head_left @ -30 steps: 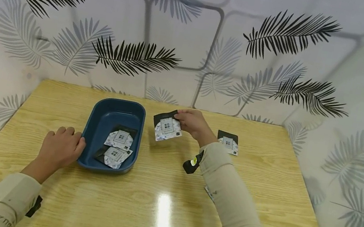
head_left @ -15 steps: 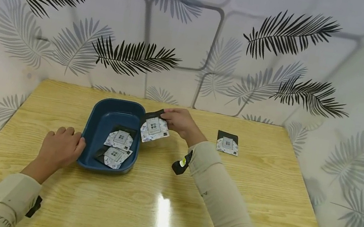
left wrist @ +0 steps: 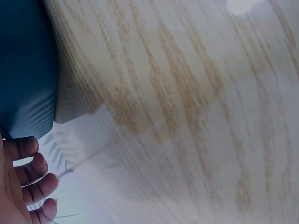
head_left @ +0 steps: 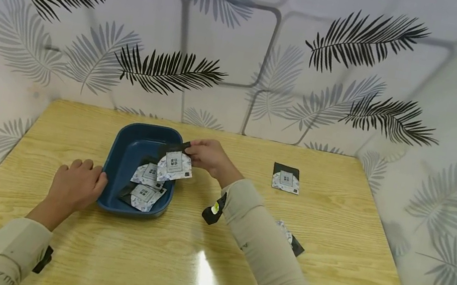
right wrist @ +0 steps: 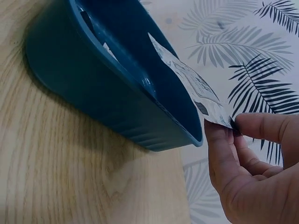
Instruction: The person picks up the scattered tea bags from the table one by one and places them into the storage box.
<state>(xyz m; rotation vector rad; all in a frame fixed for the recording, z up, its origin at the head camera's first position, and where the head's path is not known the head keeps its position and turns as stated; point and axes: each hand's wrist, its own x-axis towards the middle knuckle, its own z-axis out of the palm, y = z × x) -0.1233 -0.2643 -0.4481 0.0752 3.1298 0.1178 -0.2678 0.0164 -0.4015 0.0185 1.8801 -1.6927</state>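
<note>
My right hand (head_left: pixel 209 156) pinches a black-and-white sachet (head_left: pixel 175 166) by its dark top corner, between thumb and fingers. That sachet hangs over the right rim of a blue plastic bin (head_left: pixel 115 153); the right wrist view shows it tilted above the bin's opening. Inside the bin lie two similar sachets, an upper one (head_left: pixel 143 176) partly covered from sight and a lower one (head_left: pixel 144 198). At the bin's left rim my left hand (head_left: pixel 76 184) holds the edge. Its fingers (left wrist: pixel 35 172) curl beside the outer wall in the left wrist view, and the thumb is hidden there.
On the wooden table (head_left: pixel 133 263), one sachet (head_left: pixel 286 179) lies at the back right. Another sachet (head_left: pixel 291 240) shows partly from behind the right forearm. A leaf-patterned wall covering (head_left: pixel 242 63) borders the table's back and sides.
My right hand has carried the pinched sachet leftward, from beside the bin to over its right rim. A sachet behind the forearm has come into sight. The left hand stays put.
</note>
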